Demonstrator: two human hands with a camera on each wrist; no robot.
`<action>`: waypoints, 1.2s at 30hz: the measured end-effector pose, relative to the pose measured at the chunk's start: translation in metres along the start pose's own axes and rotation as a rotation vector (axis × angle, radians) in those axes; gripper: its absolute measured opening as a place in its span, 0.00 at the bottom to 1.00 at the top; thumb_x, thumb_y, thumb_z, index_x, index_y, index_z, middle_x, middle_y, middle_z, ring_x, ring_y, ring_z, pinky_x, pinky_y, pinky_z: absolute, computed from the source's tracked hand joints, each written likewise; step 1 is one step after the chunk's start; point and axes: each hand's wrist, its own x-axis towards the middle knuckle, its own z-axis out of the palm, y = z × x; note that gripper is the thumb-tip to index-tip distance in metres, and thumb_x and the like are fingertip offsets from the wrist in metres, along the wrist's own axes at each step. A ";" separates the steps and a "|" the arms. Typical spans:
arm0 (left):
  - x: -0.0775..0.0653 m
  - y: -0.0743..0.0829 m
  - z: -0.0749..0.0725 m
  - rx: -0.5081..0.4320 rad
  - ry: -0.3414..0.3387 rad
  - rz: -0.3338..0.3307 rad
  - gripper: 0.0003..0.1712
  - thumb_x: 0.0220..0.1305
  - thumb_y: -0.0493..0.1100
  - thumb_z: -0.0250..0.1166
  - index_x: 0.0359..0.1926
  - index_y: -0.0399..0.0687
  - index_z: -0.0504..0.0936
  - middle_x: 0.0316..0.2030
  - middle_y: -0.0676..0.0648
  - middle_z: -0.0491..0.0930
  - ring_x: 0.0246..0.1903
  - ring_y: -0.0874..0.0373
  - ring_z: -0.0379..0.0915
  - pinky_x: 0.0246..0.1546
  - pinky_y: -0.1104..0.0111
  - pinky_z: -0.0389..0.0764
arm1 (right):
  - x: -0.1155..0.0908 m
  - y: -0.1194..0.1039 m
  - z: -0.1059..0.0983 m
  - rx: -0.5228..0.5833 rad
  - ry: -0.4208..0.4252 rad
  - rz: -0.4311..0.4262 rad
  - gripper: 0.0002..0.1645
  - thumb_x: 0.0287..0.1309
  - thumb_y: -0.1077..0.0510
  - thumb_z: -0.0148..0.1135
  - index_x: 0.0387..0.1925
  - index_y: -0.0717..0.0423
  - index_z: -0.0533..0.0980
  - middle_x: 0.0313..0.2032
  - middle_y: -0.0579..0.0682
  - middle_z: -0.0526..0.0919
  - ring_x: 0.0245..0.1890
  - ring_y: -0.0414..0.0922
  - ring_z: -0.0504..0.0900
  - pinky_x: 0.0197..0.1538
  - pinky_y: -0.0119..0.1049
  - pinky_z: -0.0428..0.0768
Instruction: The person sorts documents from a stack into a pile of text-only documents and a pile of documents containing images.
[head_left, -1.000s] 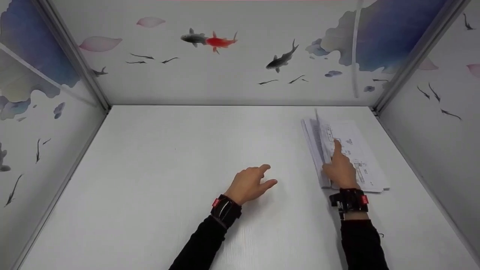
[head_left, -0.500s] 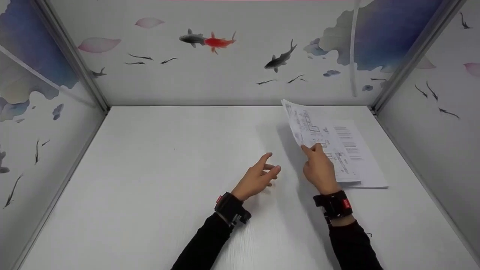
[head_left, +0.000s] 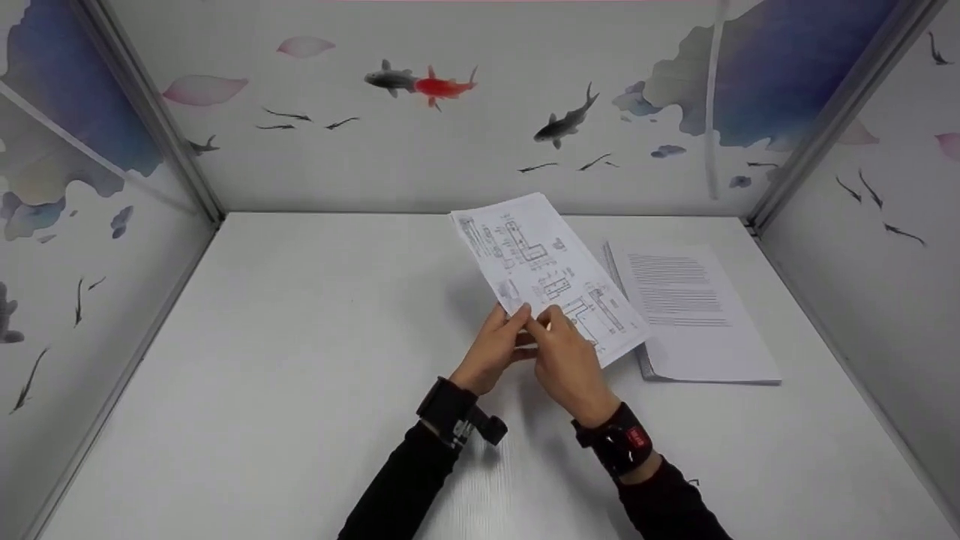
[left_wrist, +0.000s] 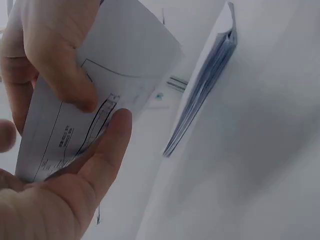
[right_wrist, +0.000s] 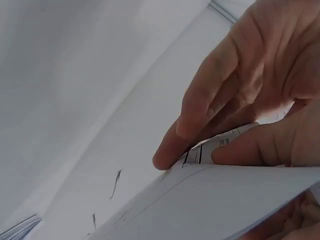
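Note:
A thin sheaf of paper [head_left: 517,247] printed with technical drawings is up off the table, tilted in front of me. My left hand [head_left: 487,352] holds its lower left edge, the thumb lying on the printed face in the left wrist view. Close beside it, my right hand [head_left: 574,367] pinches the same edge between thumb and fingers; the right wrist view shows the paper [right_wrist: 200,200] there, slightly bowed. To the right lies a stack of paper [head_left: 712,352] with lines of text on its top sheet. The sheaf's near corner overlaps the stack's left edge in the head view.
The white table [head_left: 300,337] is enclosed by a back wall [head_left: 487,135] and side walls painted with fish and petals. Both wrists wear black straps with small cameras. A small dark hook-shaped thing [head_left: 694,482] shows beside the right sleeve.
My right hand has lifted the sheaf off the stack and carried it left, uncovering a text page. My left hand, earlier free above the table, now holds the sheaf too.

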 end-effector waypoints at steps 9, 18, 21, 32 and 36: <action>-0.003 0.008 -0.024 0.000 0.182 0.073 0.25 0.82 0.45 0.38 0.72 0.47 0.65 0.56 0.38 0.81 0.44 0.54 0.84 0.36 0.66 0.84 | 0.020 0.004 -0.006 0.360 -0.253 -0.015 0.26 0.67 0.50 0.63 0.62 0.55 0.77 0.42 0.52 0.77 0.38 0.44 0.71 0.39 0.37 0.72; -0.009 0.024 -0.063 0.062 0.270 0.184 0.24 0.81 0.44 0.41 0.73 0.51 0.64 0.54 0.42 0.82 0.47 0.51 0.83 0.45 0.64 0.83 | 0.040 0.063 -0.010 0.560 -0.225 0.364 0.48 0.68 0.51 0.61 0.77 0.65 0.49 0.75 0.68 0.55 0.74 0.64 0.58 0.74 0.60 0.59; -0.011 0.027 -0.072 0.081 0.271 0.171 0.24 0.81 0.46 0.42 0.73 0.54 0.64 0.53 0.43 0.82 0.46 0.51 0.83 0.43 0.64 0.83 | 0.040 0.073 -0.007 0.692 -0.288 0.496 0.50 0.69 0.49 0.60 0.79 0.60 0.44 0.75 0.66 0.56 0.72 0.64 0.64 0.69 0.56 0.68; -0.012 0.026 -0.083 0.158 0.340 0.213 0.22 0.80 0.48 0.45 0.71 0.58 0.63 0.50 0.46 0.81 0.44 0.52 0.82 0.40 0.66 0.82 | 0.033 0.061 -0.002 1.013 -0.300 0.415 0.40 0.74 0.59 0.52 0.79 0.51 0.46 0.57 0.64 0.76 0.40 0.44 0.84 0.41 0.36 0.83; -0.015 0.028 -0.086 0.192 0.345 0.198 0.24 0.80 0.48 0.47 0.72 0.58 0.61 0.51 0.46 0.81 0.45 0.51 0.82 0.43 0.64 0.81 | 0.032 0.056 0.004 1.034 -0.300 0.407 0.39 0.74 0.63 0.49 0.79 0.50 0.46 0.59 0.64 0.75 0.40 0.45 0.85 0.40 0.37 0.84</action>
